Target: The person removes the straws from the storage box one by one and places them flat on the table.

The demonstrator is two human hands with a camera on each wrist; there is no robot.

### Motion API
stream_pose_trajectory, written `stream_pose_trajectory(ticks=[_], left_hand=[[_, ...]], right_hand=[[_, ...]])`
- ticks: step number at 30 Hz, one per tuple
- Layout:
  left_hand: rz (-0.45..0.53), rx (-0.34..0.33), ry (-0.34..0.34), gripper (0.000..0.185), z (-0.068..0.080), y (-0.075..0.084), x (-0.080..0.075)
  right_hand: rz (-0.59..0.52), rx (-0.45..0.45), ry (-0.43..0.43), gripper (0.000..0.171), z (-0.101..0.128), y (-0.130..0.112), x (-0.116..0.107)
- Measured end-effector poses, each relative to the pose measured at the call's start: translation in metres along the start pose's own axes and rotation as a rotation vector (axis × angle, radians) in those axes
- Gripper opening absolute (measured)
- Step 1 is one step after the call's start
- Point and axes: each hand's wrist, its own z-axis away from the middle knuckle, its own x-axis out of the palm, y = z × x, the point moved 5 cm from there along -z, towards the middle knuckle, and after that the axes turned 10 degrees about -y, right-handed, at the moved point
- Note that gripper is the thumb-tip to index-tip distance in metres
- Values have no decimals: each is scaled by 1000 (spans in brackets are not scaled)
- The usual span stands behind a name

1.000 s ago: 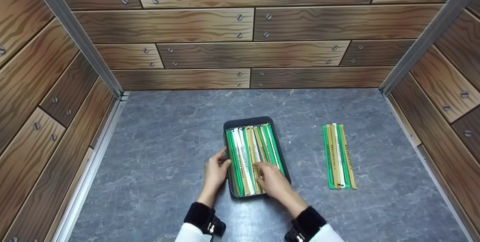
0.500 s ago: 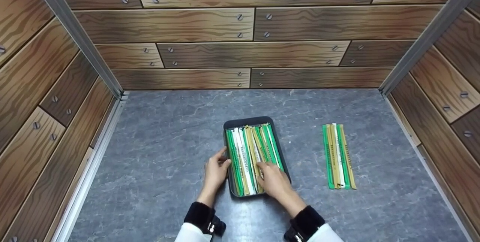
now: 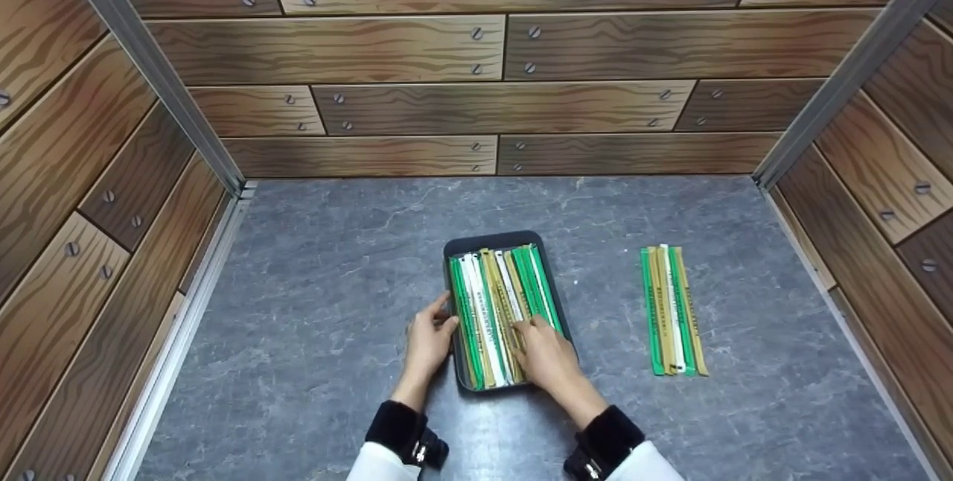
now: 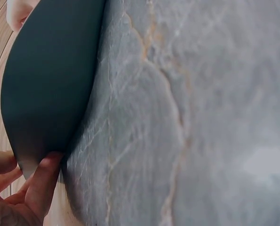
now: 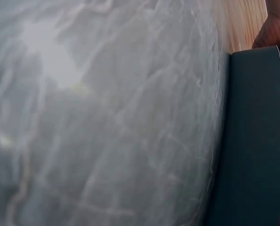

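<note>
A dark rectangular tray (image 3: pixel 491 241) in the head view holds a row of long, narrow stick packets (image 3: pixel 488 302) in green, gold and white, with small print along them. My left hand (image 3: pixel 428 341) grips the tray's left side, fingers against the outer wall and thumb at the rim. In the left wrist view its fingertips (image 4: pixel 49 165) touch the smooth dark wall. My right hand (image 3: pixel 547 353) is over the tray's right half, bent fingertips down on the packets; whether it pinches one I cannot tell. The right wrist view shows mostly the tray's outer wall (image 5: pixel 251 141).
To the right of the tray, a small group of similar green, gold and white packets (image 3: pixel 670 310) lies side by side on the grey marbled surface (image 3: pixel 335 257). Wood-patterned panels (image 3: pixel 417 109) stand at the back and both sides.
My right hand has shifted slightly to the right within the tray. Packets near its fingers have moved rightward, and a white one shows more fully. My left hand has stayed put.
</note>
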Motion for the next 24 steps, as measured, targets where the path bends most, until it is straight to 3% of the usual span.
stream_pose_trajectory(ticks=[5, 11, 14, 16, 20, 24], left_hand=[[-12, 6, 2, 46, -2, -2, 0], [-22, 11, 5, 46, -1, -2, -1], [-21, 18, 8, 46, -1, -2, -1], [-19, 19, 13, 46, -1, -1, -1], [-14, 17, 13, 47, 0, -1, -1], [-6, 8, 5, 47, 0, -1, -1]], right_hand=[[29, -26, 16, 27, 1, -4, 1], [120, 63, -15, 12, 0, -8, 3], [144, 114, 18, 3, 0, -9, 3], [142, 150, 50, 8, 0, -7, 2], [83, 211, 67, 14, 0, 0, -1], [-88, 218, 38, 16, 1, 8, -8]])
